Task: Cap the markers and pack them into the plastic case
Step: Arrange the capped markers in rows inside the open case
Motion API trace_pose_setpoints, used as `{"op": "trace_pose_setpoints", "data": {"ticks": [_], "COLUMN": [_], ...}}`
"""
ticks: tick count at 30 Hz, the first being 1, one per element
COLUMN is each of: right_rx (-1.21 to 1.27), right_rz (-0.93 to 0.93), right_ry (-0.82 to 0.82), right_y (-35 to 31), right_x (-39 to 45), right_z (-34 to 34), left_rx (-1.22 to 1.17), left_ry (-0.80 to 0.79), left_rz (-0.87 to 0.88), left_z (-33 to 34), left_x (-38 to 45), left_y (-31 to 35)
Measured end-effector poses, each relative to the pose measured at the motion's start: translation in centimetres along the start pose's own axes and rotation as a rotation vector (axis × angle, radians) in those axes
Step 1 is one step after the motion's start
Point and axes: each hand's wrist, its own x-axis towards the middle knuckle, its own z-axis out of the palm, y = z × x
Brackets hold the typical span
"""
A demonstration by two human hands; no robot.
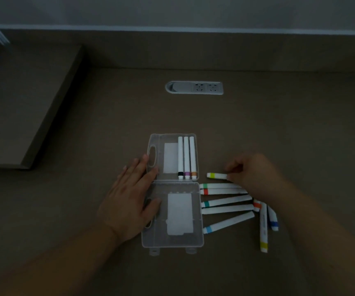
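The right hand [255, 174] had its fingers curled around one end of a lime-banded marker [216, 175], pinching it so that the marker pointed left, just above the desk [279, 116]. Just nearer than it lay a loose row of white markers, their coloured bands toward the case: green [220, 185], red [223, 191], teal [225, 201], one whose band could not be made out [227, 210], and light blue [228, 224]. Right of these, partly under the right forearm, lay orange-banded [257, 205], yellow-banded [263, 229] and dark blue-banded [273, 221] markers.

The left hand [133, 195] rested flat with fingers spread on the left edge of the open clear plastic case [173, 242], fingertips by the handle cut-out. The far half of the case [173, 135] held three markers side by side along its right wall: black [180, 158], purple [186, 158] and orange [192, 158] bands at their near ends. A white label showed in each half.

Farther back, a socket panel [194, 87] sat recessed in the desk.
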Motion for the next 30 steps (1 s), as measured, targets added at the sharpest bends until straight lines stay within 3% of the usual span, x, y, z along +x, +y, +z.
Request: {"op": "trace_pose_setpoints", "data": {"ticks": [9, 15, 18, 21, 26, 30], "right_rx": [-0.158, 0.135, 0.183, 0.068, -0.196, -0.196], "right_rz": [0.044, -0.03, -0.124, -0.286, -0.531, -0.62], "right_ry": [-0.001, 0.116, 0.143, 0.223, 0.203, 0.21], "right_y": [-0.4, -1.6, -3.5, -5.3, -6.9, -6.9], "right_x": [-0.2, 0.5, 1.2, 2.1, 3.5, 4.4], "right_z": [0.8, 1.3, 1.9, 3.0, 4.6, 5.6], "left_rx": [-0.004, -0.038, -0.028, -0.033, -0.034, -0.037], "left_ry": [-0.002, -0.001, 0.009, 0.023, 0.03, 0.039], "left_rz": [-0.006, -0.006, 0.007, 0.023, 0.032, 0.029], "left_z": [0.0, -0.1, 0.0, 0.1, 0.1, 0.1], "left_x": [0.0, 0.0, 0.0, 0.0, -0.1, 0.0], "left_y": [0.1, 0.2, 0.0, 0.0, 0.0, 0.0]}}
